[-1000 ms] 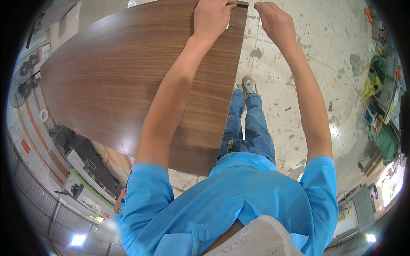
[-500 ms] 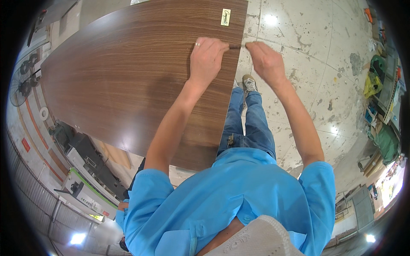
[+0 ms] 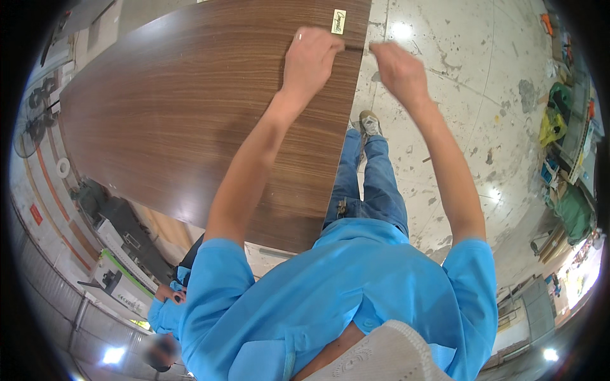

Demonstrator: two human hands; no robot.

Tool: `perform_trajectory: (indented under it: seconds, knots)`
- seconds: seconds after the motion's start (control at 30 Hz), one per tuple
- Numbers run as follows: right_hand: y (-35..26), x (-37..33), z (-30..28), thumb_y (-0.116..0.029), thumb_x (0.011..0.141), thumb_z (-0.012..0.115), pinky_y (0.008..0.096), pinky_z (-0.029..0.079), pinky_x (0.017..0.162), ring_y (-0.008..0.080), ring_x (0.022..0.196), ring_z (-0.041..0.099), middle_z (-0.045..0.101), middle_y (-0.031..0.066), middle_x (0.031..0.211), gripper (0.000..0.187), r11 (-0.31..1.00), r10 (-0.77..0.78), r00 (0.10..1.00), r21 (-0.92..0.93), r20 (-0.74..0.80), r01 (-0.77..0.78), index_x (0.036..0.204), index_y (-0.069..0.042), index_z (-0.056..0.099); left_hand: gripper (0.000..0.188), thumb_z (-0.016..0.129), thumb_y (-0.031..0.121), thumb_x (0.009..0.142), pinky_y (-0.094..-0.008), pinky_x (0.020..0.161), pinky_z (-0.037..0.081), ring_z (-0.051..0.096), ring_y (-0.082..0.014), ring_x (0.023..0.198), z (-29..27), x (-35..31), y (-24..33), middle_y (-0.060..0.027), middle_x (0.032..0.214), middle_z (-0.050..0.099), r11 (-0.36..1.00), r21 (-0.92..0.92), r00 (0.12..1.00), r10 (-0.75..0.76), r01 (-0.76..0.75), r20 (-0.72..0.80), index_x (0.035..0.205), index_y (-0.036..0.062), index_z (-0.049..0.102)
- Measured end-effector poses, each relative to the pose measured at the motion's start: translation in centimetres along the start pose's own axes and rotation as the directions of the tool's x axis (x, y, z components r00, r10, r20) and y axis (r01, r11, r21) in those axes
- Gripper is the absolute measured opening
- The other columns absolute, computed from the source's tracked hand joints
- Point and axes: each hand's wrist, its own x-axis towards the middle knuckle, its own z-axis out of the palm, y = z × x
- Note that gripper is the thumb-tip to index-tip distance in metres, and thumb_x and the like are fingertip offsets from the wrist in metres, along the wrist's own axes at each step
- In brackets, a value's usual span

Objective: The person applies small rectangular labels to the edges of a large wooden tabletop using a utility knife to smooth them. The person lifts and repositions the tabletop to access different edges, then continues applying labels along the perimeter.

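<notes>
Left hand [image 3: 309,63] and right hand [image 3: 401,73] sit farther forward; blurred fingers apparently pinch a dark strip [image 3: 356,48] between them, crossing the edge of the board [image 3: 210,120].

One left hand [image 3: 310,62] and one right hand [image 3: 401,71] have one thin dark strip [image 3: 354,48] between their fingers; one brown panel [image 3: 190,114] lies below the left fingers, one pale label [image 3: 338,21] just beyond them, one fan [image 3: 35,117] well to their left.
</notes>
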Motion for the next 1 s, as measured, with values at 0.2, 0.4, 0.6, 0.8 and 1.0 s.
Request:
perform_trajectory:
  seconds: [0.2, 0.4, 0.6, 0.8, 1.0]
  knots:
    - [1.7, 2.6, -0.5, -0.006, 0.090, 0.062, 0.0354, 0.057, 0.060, 0.0258, 0.074, 0.069, 0.068, 0.0066, 0.087, 0.011, 0.998, -0.012, 0.999, -0.058, -0.051, 0.009, 0.098, -0.010, 0.068, 0.003, 0.071, 0.010, 0.087, -0.0411, 0.082, 0.053, 0.061, -0.0307, 0.092, 0.8, 2.7, 0.1, -0.0058, 0.091, 0.069, 1.000, 0.001, 0.997, 0.008, -0.008, -0.073, 0.088, 0.0083, 0.073]
    - [1.3, 1.4, -0.4, -0.004, 0.091, 0.065, 0.0388, 0.057, 0.063, 0.0283, 0.076, 0.069, 0.070, 0.0093, 0.090, 0.015, 1.000, 0.012, 1.000, -0.010, 0.029, -0.012, 0.106, -0.008, 0.068, 0.006, 0.072, 0.008, 0.087, -0.0397, 0.081, 0.051, 0.062, -0.0295, 0.092, 0.7, 1.0, -0.6, -0.0070, 0.092, 0.070, 0.999, 0.003, 0.999, 0.035, -0.035, 0.009, 0.093, 0.0090, 0.075]
    - [-4.8, -5.6, -1.3, -0.002, 0.083, 0.066, 0.0360, 0.058, 0.067, 0.0258, 0.084, 0.070, 0.069, 0.0095, 0.098, 0.030, 0.994, 0.018, 0.995, 0.101, 0.097, -0.028, 0.112, -0.006, 0.067, 0.012, 0.073, 0.003, 0.083, -0.0393, 0.079, 0.051, 0.062, -0.0289, 0.085, -2.5, -7.6, 2.6, -0.0067, 0.088, 0.068, 1.000, -0.008, 0.996, 0.015, -0.014, 0.090, 0.094, 0.0074, 0.074]
    - [-8.4, -8.6, -3.1, -0.001, 0.084, 0.068, 0.0381, 0.058, 0.065, 0.0280, 0.081, 0.071, 0.071, 0.0115, 0.098, 0.026, 0.985, -0.012, 0.974, 0.171, 0.225, -0.027, 0.109, -0.005, 0.068, 0.009, 0.072, 0.002, 0.084, -0.0404, 0.077, 0.052, 0.062, -0.0299, 0.086, -5.6, -11.2, 6.4, -0.0074, 0.088, 0.068, 0.996, -0.093, 0.995, 0.006, 0.003, 0.097, 0.093, 0.0064, 0.073]
    - [-2.2, -2.8, -0.6, -0.007, 0.090, 0.068, 0.0375, 0.057, 0.064, 0.0268, 0.079, 0.070, 0.071, 0.0066, 0.095, 0.019, 0.999, 0.028, 0.998, 0.034, 0.063, -0.030, 0.109, -0.010, 0.070, 0.005, 0.073, 0.005, 0.085, -0.0405, 0.079, 0.052, 0.063, -0.0306, 0.088, -1.5, -3.8, 1.8, -0.0081, 0.091, 0.070, 0.999, 0.000, 0.999, 0.033, -0.033, -0.035, 0.090, 0.0066, 0.074]
